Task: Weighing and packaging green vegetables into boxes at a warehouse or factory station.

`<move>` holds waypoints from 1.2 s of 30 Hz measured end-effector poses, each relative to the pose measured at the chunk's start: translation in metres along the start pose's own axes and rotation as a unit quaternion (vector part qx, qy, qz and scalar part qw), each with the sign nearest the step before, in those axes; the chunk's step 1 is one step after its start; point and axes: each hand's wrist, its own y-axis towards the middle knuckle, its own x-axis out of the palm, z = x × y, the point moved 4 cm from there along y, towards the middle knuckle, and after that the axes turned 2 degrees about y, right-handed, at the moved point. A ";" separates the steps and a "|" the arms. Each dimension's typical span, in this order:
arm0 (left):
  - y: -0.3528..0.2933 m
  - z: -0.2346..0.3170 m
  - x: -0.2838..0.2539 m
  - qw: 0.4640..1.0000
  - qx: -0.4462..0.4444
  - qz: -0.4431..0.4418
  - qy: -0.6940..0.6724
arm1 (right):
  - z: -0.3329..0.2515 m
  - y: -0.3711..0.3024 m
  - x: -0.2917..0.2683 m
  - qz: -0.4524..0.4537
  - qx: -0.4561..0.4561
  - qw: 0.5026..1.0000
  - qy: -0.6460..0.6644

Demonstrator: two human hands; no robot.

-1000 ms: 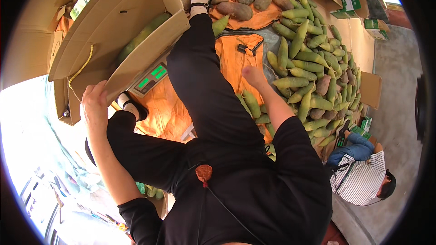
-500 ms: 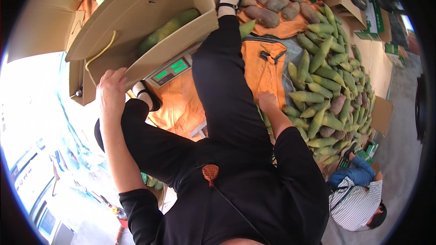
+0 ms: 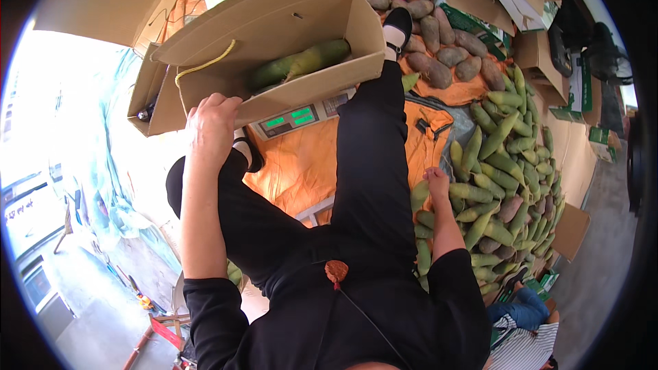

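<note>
over the digital scale (image 3: 296,120): left hand (image 3: 211,127), fingers curling on the cardboard box (image 3: 274,48) edge; right hand (image 3: 436,181), fingers pressing together, reaching among green mangoes (image 3: 504,157); advisable keeping box level.

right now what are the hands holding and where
The left hand grips the cardboard box at its near bottom edge. The right hand rests among the green fruits; whether it grips one cannot be told.
</note>
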 end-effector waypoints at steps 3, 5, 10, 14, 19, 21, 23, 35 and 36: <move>-0.001 0.000 -0.003 1.000 -0.010 0.005 -0.006 | -0.035 0.007 -0.018 -0.002 -0.048 0.999 0.026; -0.002 -0.001 -0.006 1.000 -0.016 -0.004 -0.007 | -0.065 0.008 -0.025 -0.003 -0.075 0.997 -0.006; -0.004 -0.005 -0.008 1.000 -0.030 0.004 -0.007 | -0.155 -0.001 -0.035 0.027 -0.164 0.985 0.054; -0.003 -0.004 -0.008 1.000 -0.027 0.003 -0.006 | -0.280 -0.035 -0.039 0.082 -0.266 0.952 0.126; -0.005 -0.007 -0.007 0.999 -0.035 0.011 -0.007 | -0.421 -0.099 -0.027 0.066 -0.442 0.884 0.135; -0.007 -0.008 -0.006 1.000 -0.024 0.012 -0.006 | -0.460 -0.121 -0.013 0.011 -0.500 0.851 0.157; -0.006 -0.008 -0.006 1.000 -0.024 0.012 -0.003 | -0.487 -0.132 0.006 -0.019 -0.511 0.838 0.191; -0.006 -0.007 -0.005 1.000 -0.018 0.003 -0.006 | -0.500 -0.113 0.230 -0.346 -0.381 0.840 0.172; -0.006 -0.007 -0.004 1.000 -0.018 0.001 -0.005 | -0.491 -0.098 0.236 -0.361 -0.376 0.845 0.122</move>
